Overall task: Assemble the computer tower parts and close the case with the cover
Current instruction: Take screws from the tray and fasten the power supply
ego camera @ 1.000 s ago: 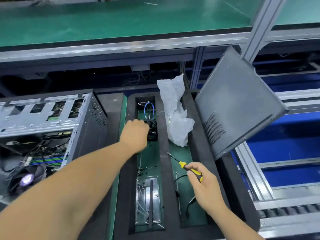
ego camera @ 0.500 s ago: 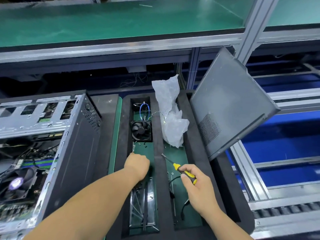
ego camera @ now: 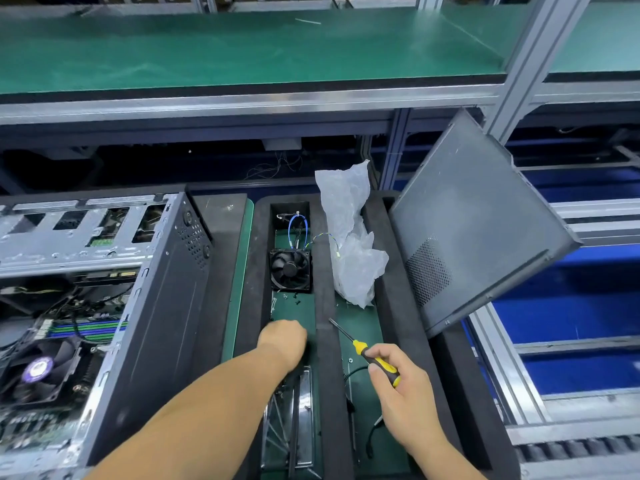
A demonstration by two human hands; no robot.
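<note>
Reaching into the foam tray (ego camera: 325, 341) for small parts, case (ego camera: 162, 323) open on the left, cover (ego camera: 485, 230) off.

Left hand (ego camera: 282, 342) is down in the tray's left slot just below the loose screws (ego camera: 289, 298); fingers hidden under the knuckles, cannot tell if they hold anything. Right hand (ego camera: 405, 389) grips the screwdriver (ego camera: 367, 355), tip pointing up-left over the divider. Fan (ego camera: 290, 270) lies unmounted in the same slot, wires (ego camera: 298, 226) behind it, metal bracket (ego camera: 291, 427) nearer the camera. Plastic bag (ego camera: 349, 237) stands in the right slot. Cover leans propped at the tray's right edge, well apart from the case. Judged early to mid: board and cooler (ego camera: 38, 370) are in, but fan, bracket, screws and closing appear left to do.
</note>
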